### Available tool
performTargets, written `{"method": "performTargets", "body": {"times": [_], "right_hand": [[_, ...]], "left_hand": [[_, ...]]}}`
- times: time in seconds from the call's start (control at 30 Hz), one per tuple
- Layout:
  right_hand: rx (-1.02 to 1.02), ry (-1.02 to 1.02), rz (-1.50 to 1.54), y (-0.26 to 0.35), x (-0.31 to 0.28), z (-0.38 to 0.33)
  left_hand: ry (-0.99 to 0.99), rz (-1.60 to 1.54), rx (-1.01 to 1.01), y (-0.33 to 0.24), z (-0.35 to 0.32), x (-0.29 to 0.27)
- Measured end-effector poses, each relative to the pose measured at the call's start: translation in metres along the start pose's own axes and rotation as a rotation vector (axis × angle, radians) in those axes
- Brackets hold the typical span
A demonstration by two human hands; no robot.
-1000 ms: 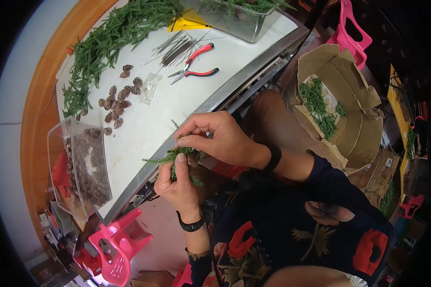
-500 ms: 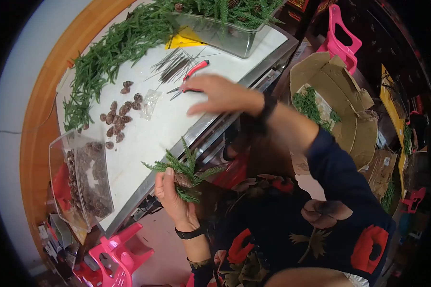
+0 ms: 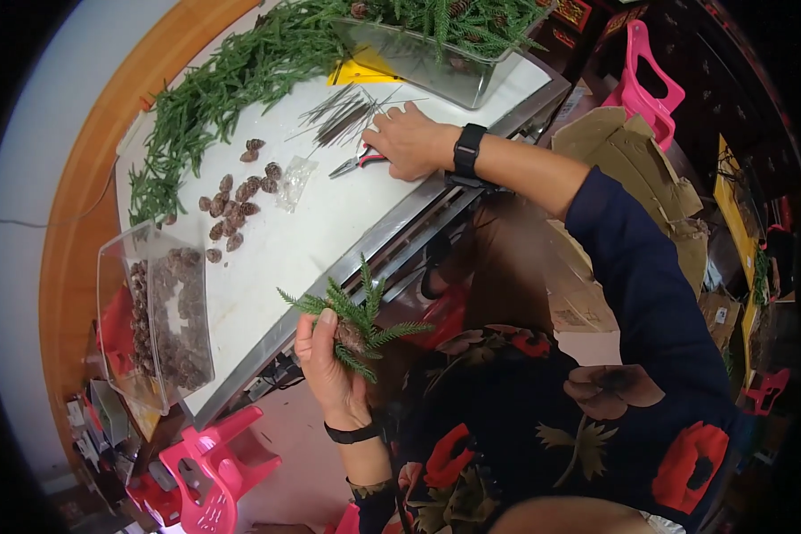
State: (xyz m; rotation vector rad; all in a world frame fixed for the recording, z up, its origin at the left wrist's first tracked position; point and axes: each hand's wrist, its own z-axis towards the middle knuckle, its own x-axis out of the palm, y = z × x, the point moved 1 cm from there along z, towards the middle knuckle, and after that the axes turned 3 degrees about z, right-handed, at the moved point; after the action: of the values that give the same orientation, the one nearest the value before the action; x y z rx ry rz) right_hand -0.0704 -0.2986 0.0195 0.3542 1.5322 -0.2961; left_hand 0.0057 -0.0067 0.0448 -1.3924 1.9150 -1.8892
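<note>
My left hand (image 3: 327,372) is closed on a green artificial pine sprig (image 3: 365,313), thumb and fingers pinching it off the table's near edge. A small brown pine cone (image 3: 350,335) sits amid its needles. Across the table, my right hand (image 3: 409,142) lies over a pair of red-handled pliers (image 3: 345,167), its fingers curled round the handles and hiding most of them. The grey jaws point left on the white top. Just beyond this hand lies a loose bundle of thin dark wires (image 3: 343,116).
Loose pine cones (image 3: 231,210) lie left of a small clear packet (image 3: 295,183). A clear bin of cones (image 3: 157,329) stands at the near left. Green sprigs (image 3: 214,107) line the far side, beside a clear bin (image 3: 454,78). A cardboard box (image 3: 632,169) and pink chairs (image 3: 647,89) are off the table.
My right hand has come down onto the pliers and closed round their handles. The left hand still holds the sprig, and the whole view has shifted slightly.
</note>
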Motion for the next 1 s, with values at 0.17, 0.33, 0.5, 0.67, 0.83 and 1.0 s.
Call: {"method": "performTargets", "body": {"times": [0.17,0.33,0.5,0.67,0.83,1.0], "right_hand": [[0.115,-0.258,0.090,0.003,0.004,-0.016],[0.053,-0.157,1.009,0.067,-0.049,-0.059],[0.013,-0.166,1.473,0.120,-0.063,-0.085],[0.011,-0.234,1.673,0.132,-0.041,-0.082],[-0.028,-0.188,1.583,0.132,-0.037,-0.095],[-0.197,-0.102,1.209,0.103,-0.033,-0.094]], "left_hand": [[0.049,-0.012,0.021,-0.001,0.001,-0.008],[0.052,0.012,0.050,0.002,0.005,-0.009],[0.004,0.062,0.016,0.003,0.007,0.001],[-0.015,0.087,0.030,0.004,0.003,-0.002],[0.015,0.019,0.024,0.008,-0.002,-0.007],[0.030,-0.031,-0.019,0.002,-0.005,-0.005]]}}
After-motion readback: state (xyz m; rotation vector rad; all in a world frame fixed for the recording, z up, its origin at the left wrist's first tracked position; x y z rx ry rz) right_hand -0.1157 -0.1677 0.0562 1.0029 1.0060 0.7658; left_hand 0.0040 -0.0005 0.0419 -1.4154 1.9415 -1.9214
